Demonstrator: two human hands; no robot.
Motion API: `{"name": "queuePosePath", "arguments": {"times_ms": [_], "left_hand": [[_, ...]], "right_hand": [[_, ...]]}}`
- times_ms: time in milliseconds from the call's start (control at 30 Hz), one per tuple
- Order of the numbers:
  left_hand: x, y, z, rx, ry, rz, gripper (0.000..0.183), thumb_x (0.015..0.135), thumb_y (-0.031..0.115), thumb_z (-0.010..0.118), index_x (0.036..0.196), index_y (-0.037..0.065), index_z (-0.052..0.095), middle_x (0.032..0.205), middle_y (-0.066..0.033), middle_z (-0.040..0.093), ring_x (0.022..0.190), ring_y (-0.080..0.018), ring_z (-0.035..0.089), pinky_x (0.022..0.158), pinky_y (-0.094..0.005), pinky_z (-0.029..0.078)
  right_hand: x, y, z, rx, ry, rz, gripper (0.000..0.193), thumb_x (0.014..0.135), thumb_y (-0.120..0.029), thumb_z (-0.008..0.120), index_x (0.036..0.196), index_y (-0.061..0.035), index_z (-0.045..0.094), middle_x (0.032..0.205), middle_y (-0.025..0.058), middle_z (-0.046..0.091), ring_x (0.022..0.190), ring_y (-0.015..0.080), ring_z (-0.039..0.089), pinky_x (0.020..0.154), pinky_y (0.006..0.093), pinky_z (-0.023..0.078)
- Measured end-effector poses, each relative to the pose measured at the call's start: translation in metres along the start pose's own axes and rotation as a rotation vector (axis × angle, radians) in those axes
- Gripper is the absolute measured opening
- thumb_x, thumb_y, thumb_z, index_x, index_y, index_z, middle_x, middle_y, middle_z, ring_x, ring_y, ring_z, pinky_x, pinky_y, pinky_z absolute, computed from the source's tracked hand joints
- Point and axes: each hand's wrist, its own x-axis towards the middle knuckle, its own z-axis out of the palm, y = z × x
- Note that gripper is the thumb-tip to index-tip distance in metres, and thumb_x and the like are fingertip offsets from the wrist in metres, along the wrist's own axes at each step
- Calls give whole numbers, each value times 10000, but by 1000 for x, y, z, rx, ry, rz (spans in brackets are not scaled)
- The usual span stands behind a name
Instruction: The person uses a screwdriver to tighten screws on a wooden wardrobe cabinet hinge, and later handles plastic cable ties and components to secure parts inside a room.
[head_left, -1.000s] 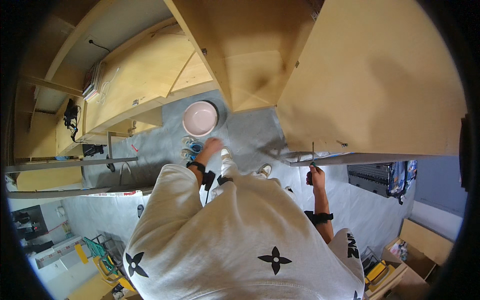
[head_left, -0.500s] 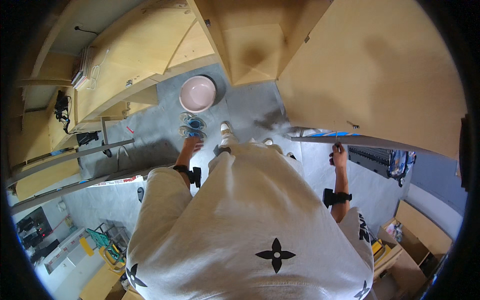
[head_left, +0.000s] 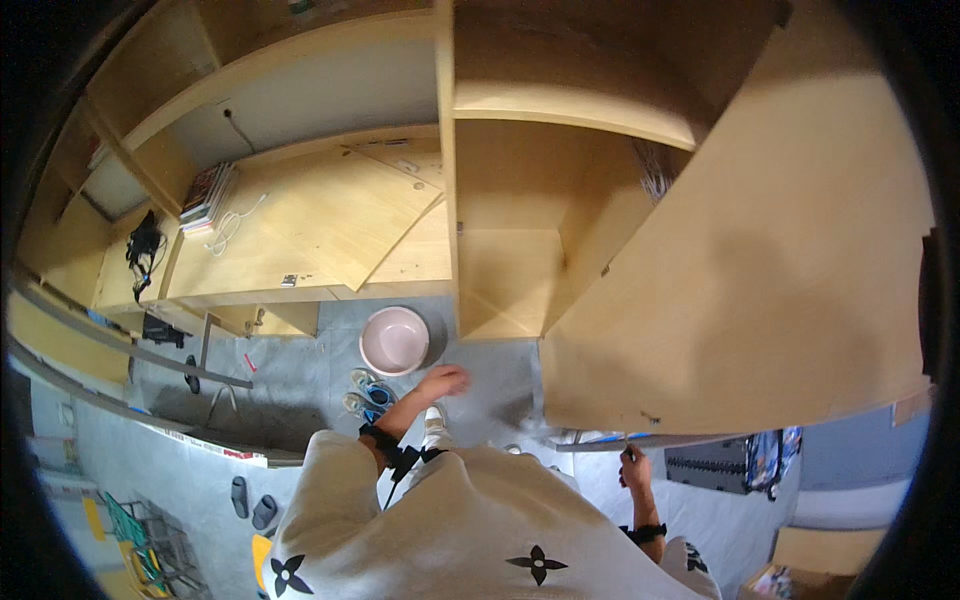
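My right hand (head_left: 634,468) is closed at the bottom edge of a large wooden cabinet door (head_left: 740,320). Its fingers pinch a thin part at that edge, too small to make out. The door stands swung out from a tall wooden cabinet (head_left: 508,275). A small metal fitting (head_left: 652,418) sits on the door just above this hand. My left hand (head_left: 443,380) hangs in the air, slightly blurred, fingers stretched out and holding nothing. Below and beyond it on the floor are a pink basin (head_left: 394,341) and a pair of grey-blue sneakers (head_left: 370,395).
Along the left runs a wooden desk (head_left: 300,235) with stacked books (head_left: 208,198), a white cable (head_left: 228,232) and a loose board (head_left: 385,210). A metal rail (head_left: 130,350) crosses the left. Dark slippers (head_left: 252,504) and a dark suitcase (head_left: 708,464) are on the floor.
My view has tilted up, bringing cabinet and desk shelves into sight. My left hand has moved from beside the sneakers to the right, across my front. The right hand stays at the door's edge.
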Motion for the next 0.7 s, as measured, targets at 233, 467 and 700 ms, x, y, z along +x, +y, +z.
{"name": "queuePosePath", "arguments": {"times_ms": [233,467,700], "left_hand": [[26,64,47,57,-299,225,268,871,142,550,1108,19,542,1013,-81,614,906,-165,586,771,-274,474],[5,90,62,74,-457,479,306,876,91,545,1171,20,504,1119,-50,571,1004,-139,529,867,-253,426],[-46,128,42,133,-520,517,604,840,196,613,1361,86,328,1361,-55,399,1223,-166,388,1004,-341,330]], "right_hand": [[6,-40,16,-16,-228,48,253,826,-151,513,1057,-73,578,485,42,487,340,127,463,301,290,362],[-15,-104,44,-180,-356,-111,307,838,-179,548,1113,-43,569,475,40,484,345,131,464,314,285,362],[-2,-165,109,-383,-415,-408,295,837,-215,535,1071,-39,576,523,57,529,391,145,501,379,302,405]]}}
